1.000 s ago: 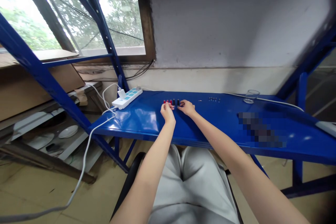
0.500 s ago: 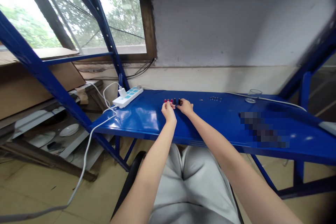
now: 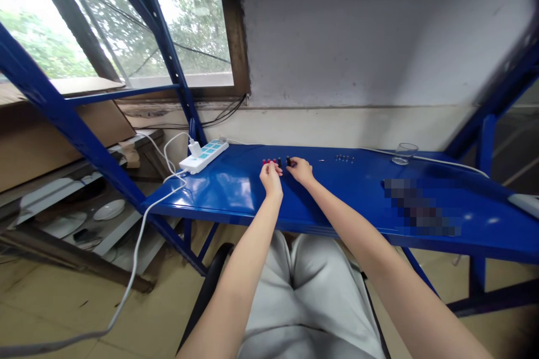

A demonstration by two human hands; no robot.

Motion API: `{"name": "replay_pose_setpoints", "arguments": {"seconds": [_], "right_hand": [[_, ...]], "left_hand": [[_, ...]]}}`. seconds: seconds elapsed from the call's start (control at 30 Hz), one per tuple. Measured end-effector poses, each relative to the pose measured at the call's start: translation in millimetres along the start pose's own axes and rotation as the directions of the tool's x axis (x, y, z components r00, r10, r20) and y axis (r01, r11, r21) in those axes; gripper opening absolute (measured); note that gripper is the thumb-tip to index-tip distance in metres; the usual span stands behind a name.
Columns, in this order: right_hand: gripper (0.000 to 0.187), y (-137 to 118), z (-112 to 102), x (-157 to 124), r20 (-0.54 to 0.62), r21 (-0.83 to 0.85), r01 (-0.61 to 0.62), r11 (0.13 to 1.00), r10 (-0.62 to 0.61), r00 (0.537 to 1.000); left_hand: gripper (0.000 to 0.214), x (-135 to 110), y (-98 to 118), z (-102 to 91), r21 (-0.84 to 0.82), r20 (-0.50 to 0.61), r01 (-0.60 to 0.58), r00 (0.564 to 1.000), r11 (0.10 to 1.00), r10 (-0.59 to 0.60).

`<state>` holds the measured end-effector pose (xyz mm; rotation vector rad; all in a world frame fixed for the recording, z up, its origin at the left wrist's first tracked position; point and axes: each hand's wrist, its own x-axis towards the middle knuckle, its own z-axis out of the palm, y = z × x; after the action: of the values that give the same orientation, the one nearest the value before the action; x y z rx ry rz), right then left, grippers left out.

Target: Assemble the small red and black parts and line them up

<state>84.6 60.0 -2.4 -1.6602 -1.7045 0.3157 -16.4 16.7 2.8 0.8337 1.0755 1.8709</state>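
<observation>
Your left hand [image 3: 270,178], fingers curled, rests just below the small red pegs [image 3: 269,161]. Your right hand [image 3: 300,170] is nearest the small black peg [image 3: 288,162]; grip unclear. The row runs lengthwise along the glossy blue metal tabletop [image 3: 345,196].

a whitewashed wall [image 3: 357,33] beside a wood-framed window [image 3: 126,22], trees outside [image 3: 189,5].

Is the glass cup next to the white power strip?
No, the glass cup stands on the right of the blue table, the white power strip on the left.
</observation>
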Motion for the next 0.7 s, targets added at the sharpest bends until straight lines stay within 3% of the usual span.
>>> {"name": "replay_pose_setpoints", "arguments": {"seconds": [0.2,0.37,0.5,0.7], "right_hand": [[0.023,9.8,-31.9,-4.3,-0.195,0.128,0.187,0.974,-0.160,0.968],[0.026,19.8,-52.6,-27.7,-0.366,-0.025,0.299,0.954,-0.287,0.885],[0.028,28.1,-49.8,-41.9,-0.370,-0.205,0.352,0.913,-0.406,0.836],[0.027,28.6,-45.0,-45.1,-0.354,-0.263,0.390,0.883,-0.464,0.812]], "left_hand": [[0.026,-4.6,-3.1,4.1,0.084,0.245,0.020,0.969,0.996,-0.040],[0.051,-10.1,-3.3,6.1,0.151,0.415,-0.057,0.910,0.987,-0.011],[0.044,-12.9,-2.5,5.6,0.192,0.510,-0.063,0.859,0.979,-0.044],[0.030,-11.3,-4.6,5.3,0.169,0.497,-0.068,0.867,0.983,-0.025]]}}
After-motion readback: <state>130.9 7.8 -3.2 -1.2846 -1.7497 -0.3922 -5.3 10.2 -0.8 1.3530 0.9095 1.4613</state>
